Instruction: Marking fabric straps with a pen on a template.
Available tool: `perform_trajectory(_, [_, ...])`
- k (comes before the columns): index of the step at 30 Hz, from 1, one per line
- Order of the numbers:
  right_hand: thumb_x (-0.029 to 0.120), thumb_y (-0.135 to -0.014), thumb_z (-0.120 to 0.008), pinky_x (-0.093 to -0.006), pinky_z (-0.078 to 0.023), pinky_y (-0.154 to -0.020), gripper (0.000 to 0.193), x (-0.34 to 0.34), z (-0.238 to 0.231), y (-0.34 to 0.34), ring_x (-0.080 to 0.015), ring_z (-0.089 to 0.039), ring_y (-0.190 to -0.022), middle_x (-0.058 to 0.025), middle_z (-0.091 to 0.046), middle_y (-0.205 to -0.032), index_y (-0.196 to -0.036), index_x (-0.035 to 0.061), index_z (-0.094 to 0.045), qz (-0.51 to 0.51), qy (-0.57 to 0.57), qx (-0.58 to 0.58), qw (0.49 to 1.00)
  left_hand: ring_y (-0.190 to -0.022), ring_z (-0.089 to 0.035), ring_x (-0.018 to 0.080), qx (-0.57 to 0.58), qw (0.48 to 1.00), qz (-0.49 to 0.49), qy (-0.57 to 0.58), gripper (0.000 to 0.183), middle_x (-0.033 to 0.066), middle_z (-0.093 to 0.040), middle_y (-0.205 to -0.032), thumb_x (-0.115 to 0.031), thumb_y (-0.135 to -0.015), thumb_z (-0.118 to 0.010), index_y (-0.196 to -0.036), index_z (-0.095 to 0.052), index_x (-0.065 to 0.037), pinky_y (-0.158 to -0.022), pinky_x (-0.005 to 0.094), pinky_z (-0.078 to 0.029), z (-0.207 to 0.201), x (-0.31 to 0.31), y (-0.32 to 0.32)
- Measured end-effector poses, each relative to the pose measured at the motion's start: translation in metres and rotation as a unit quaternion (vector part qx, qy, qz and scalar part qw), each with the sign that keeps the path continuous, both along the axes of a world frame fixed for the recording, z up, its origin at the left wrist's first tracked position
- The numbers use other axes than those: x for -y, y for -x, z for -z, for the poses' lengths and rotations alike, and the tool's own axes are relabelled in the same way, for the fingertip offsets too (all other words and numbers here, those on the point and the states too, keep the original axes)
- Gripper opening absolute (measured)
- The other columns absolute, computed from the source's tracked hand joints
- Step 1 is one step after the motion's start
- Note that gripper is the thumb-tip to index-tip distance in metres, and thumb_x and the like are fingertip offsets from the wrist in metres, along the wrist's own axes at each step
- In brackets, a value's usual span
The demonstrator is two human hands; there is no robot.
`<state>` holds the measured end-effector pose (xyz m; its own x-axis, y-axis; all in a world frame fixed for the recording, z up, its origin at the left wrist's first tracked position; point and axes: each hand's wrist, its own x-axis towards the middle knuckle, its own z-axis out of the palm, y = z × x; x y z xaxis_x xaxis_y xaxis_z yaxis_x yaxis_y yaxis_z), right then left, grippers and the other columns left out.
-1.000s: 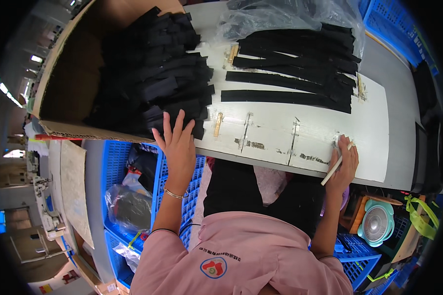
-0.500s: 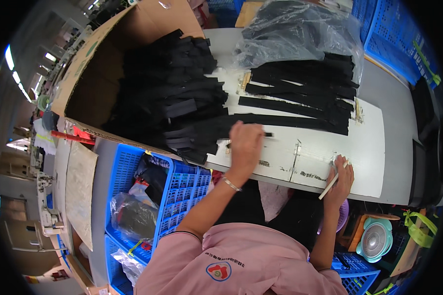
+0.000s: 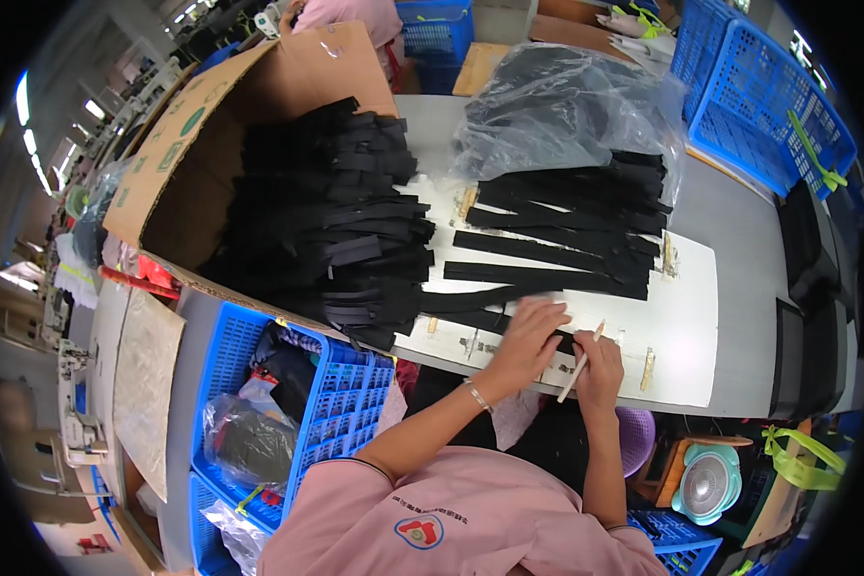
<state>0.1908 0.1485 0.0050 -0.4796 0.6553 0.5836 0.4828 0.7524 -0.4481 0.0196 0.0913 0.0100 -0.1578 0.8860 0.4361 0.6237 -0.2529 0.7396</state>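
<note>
My left hand (image 3: 526, 344) lies over a black fabric strip (image 3: 488, 321) near the front edge of the white board (image 3: 686, 331). Its fingers bend down round the strip, slightly blurred. Close on its right, my right hand (image 3: 599, 376) is closed round a thin white pencil-like stick (image 3: 582, 363), slanting up past the fingers. That hand's fingertips are at the strip's right end, partly hiding it. Farther back on the board, several black strips (image 3: 547, 278) lie side by side. A big heap of similar strips (image 3: 331, 221) spills from a cardboard box (image 3: 178, 182) on the left.
Clear plastic (image 3: 566, 106) covers dark material behind the strips. Blue crates stand below the table (image 3: 302, 422) and at the back right (image 3: 773, 106). A turquoise fan (image 3: 710, 485) and a purple basket (image 3: 634, 442) are low on the right. Another person (image 3: 355, 14) is beyond the box.
My left hand has moved right and nearer, bringing a strip down along the board's front. My right hand has come left beside it, still with the white stick. The view has shifted.
</note>
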Motion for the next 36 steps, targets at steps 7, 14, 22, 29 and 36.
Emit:
perform_trajectory(7, [-0.004, -0.089, -0.070, -0.0391, -0.051, -0.069, 0.020, 0.001, -0.017, 0.000, -0.0321, -0.065, -0.079, -0.0138, -0.064, -0.089, -0.107, 0.0064, -0.070, 0.021, 0.194, -0.051, 0.979, -0.137, -0.051, 0.0333, -0.149, 0.986, -0.052, 0.059, 0.039, 0.0120, -0.064, -0.137, -0.026, -0.090, -0.075, -0.124, -0.067, -0.008, -0.119, 0.0548, -0.028, 0.004, 0.033, 0.061])
perform_trajectory(14, [-0.010, -0.091, -0.059, -0.0384, -0.052, -0.072, 0.028, -0.005, -0.025, -0.023, -0.0318, -0.065, -0.082, -0.0148, -0.063, -0.093, -0.112, 0.0061, -0.069, 0.011, 0.215, -0.042, 0.976, -0.131, -0.054, 0.0339, -0.152, 0.978, -0.106, 0.092, 0.034, 0.0104, -0.063, -0.140, -0.020, -0.093, -0.071, -0.125, -0.069, -0.009, -0.106, 0.0498, -0.036, -0.003, 0.038, 0.110])
perform_trajectory(22, [-0.009, -0.082, -0.061, -0.0404, -0.054, -0.082, 0.032, 0.005, -0.019, -0.053, -0.0325, -0.066, -0.094, -0.0121, -0.066, -0.102, -0.109, 0.0074, -0.071, 0.054, 0.066, 0.000, 0.996, -0.135, -0.054, 0.0316, -0.167, 0.981, -0.092, 0.027, 0.014, 0.0062, -0.069, -0.129, -0.003, -0.084, -0.074, -0.095, -0.072, -0.009, -0.123, 0.0566, -0.023, -0.012, 0.046, 0.068])
perform_trajectory(29, [0.005, -0.084, -0.071, -0.0457, -0.046, -0.106, 0.024, 0.018, -0.009, -0.075, -0.0286, -0.067, -0.114, -0.0074, -0.072, -0.118, -0.107, 0.0081, -0.071, 0.083, -0.014, 0.111, 0.990, -0.142, -0.049, 0.0325, -0.184, 0.971, -0.103, 0.111, 0.039, 0.0061, -0.064, -0.140, -0.010, -0.095, -0.069, -0.134, -0.066, -0.012, -0.124, 0.0624, -0.010, 0.000, 0.075, 0.028])
perform_trajectory(36, [0.018, -0.088, -0.077, -0.0565, -0.026, -0.120, 0.030, 0.028, 0.007, -0.082, -0.0279, -0.058, -0.131, -0.0043, -0.071, -0.130, -0.115, 0.0102, -0.068, 0.138, -0.004, 0.139, 0.981, -0.154, -0.030, 0.0333, -0.241, 0.940, -0.138, 0.201, 0.059, 0.0086, -0.043, -0.162, -0.024, -0.099, -0.066, -0.155, -0.047, -0.016, -0.119, 0.0706, 0.000, 0.000, 0.088, 0.019])
